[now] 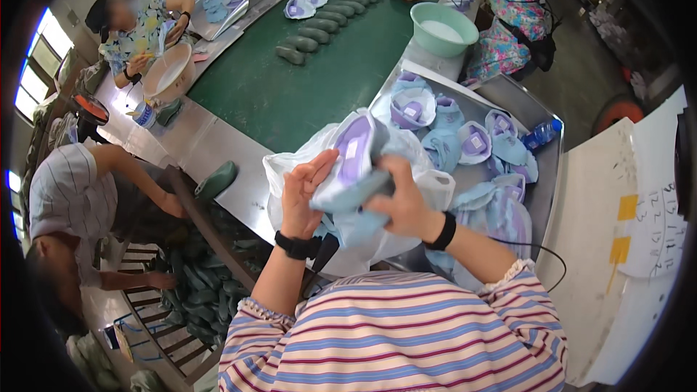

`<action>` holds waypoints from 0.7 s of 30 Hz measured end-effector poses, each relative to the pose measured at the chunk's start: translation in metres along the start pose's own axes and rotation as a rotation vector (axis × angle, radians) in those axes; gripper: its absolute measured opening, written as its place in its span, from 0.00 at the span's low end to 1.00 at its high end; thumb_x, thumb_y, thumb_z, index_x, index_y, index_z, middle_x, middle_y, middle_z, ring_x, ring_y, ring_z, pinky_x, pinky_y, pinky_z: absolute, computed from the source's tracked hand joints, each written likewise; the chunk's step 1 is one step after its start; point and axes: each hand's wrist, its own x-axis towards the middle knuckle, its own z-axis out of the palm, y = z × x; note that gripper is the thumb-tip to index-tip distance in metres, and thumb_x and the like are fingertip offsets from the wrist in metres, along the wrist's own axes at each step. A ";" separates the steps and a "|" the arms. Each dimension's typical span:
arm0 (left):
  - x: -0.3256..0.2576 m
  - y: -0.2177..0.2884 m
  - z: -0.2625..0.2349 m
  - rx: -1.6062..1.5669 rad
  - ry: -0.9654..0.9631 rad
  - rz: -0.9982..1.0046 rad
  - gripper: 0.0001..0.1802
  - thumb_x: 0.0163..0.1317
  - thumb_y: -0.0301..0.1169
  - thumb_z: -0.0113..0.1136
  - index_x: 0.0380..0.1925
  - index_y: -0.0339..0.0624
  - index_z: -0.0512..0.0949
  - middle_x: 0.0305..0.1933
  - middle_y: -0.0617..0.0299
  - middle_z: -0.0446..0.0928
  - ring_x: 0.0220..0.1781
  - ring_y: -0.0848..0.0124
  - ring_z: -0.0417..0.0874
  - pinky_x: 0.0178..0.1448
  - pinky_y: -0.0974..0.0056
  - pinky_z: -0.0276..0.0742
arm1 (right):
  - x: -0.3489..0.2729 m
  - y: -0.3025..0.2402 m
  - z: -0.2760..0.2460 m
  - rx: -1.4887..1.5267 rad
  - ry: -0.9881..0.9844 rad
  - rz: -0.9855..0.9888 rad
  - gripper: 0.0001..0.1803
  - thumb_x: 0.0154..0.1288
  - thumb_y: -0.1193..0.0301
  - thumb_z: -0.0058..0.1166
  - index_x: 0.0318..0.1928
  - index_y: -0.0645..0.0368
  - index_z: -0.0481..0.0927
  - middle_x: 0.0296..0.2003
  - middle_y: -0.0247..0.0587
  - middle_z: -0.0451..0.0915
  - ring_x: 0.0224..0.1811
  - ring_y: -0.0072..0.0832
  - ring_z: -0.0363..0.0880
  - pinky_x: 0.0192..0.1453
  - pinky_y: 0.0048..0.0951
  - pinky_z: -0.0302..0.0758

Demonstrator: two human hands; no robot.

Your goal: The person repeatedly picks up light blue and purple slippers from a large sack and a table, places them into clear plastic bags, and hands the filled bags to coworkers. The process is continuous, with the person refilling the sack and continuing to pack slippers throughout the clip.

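Between my hands, tilted over a white plastic bag [279, 167], is a light blue shoe upper [356, 147] with a purple insole and a small white label inside. My left hand [296, 196] supports its left side, fingers mostly straight and pressed against it. My right hand [406, 207] is closed round its blue fabric part at the lower right, which is smeared by motion. The bag covers part of a metal tray [555, 174], where several similar blue and purple shoe uppers [444, 141] lie piled to the right.
A green conveyor belt [290, 105] carries dark green shoe lasts [301, 42] and more uppers. One green last [216, 180] lies on the metal table edge. A green basin [444, 29], a pink basin [170, 72] and a blue-capped bottle [543, 133] stand nearby. Co-workers sit left and stand far right.
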 end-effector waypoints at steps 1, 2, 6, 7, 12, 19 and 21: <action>0.003 0.003 0.002 0.155 -0.035 -0.007 0.28 0.57 0.45 0.53 0.51 0.34 0.69 0.61 0.43 0.62 0.65 0.56 0.61 0.67 0.57 0.55 | -0.004 0.000 0.001 0.032 0.033 0.063 0.25 0.28 0.71 0.67 0.35 0.47 0.76 0.49 0.56 0.60 0.54 0.55 0.59 0.57 0.48 0.61; 0.006 0.006 0.005 0.310 -0.070 -0.014 0.31 0.56 0.49 0.53 0.51 0.33 0.69 0.61 0.42 0.61 0.65 0.55 0.60 0.68 0.55 0.54 | -0.005 -0.001 0.001 0.065 0.066 0.126 0.23 0.28 0.71 0.66 0.34 0.47 0.77 0.47 0.54 0.60 0.53 0.53 0.60 0.56 0.48 0.62; 0.010 0.023 0.003 0.526 -0.216 -0.020 0.29 0.50 0.39 0.56 0.51 0.33 0.70 0.60 0.43 0.64 0.65 0.55 0.61 0.68 0.56 0.52 | 0.000 0.000 -0.005 0.157 0.184 0.185 0.20 0.29 0.72 0.66 0.31 0.47 0.79 0.41 0.49 0.62 0.49 0.49 0.62 0.55 0.47 0.63; 0.012 0.028 -0.002 0.593 -0.264 0.001 0.29 0.49 0.37 0.56 0.51 0.32 0.70 0.59 0.43 0.64 0.65 0.55 0.61 0.68 0.56 0.52 | 0.000 0.003 -0.007 0.123 0.195 0.119 0.19 0.29 0.72 0.66 0.30 0.47 0.79 0.41 0.49 0.62 0.49 0.49 0.62 0.56 0.47 0.63; 0.028 0.062 -0.011 0.390 -0.121 0.132 0.32 0.46 0.31 0.46 0.53 0.23 0.65 0.61 0.42 0.62 0.64 0.55 0.63 0.68 0.58 0.53 | 0.000 -0.002 -0.027 0.453 0.031 0.141 0.16 0.32 0.76 0.65 0.29 0.53 0.79 0.37 0.44 0.65 0.41 0.41 0.68 0.54 0.41 0.67; 0.038 0.064 -0.005 -0.089 0.058 -0.197 0.35 0.55 0.45 0.42 0.57 0.28 0.60 0.60 0.45 0.63 0.62 0.54 0.63 0.68 0.48 0.53 | -0.008 0.005 -0.032 0.423 -0.149 0.279 0.18 0.32 0.76 0.65 0.31 0.53 0.78 0.39 0.45 0.63 0.40 0.39 0.67 0.42 0.30 0.68; 0.039 0.067 -0.001 -0.057 0.029 -0.314 0.36 0.57 0.49 0.40 0.57 0.30 0.60 0.61 0.46 0.61 0.62 0.53 0.64 0.66 0.43 0.53 | -0.007 0.013 -0.042 0.458 -0.199 0.324 0.20 0.33 0.74 0.66 0.33 0.53 0.77 0.40 0.46 0.63 0.42 0.41 0.66 0.45 0.32 0.67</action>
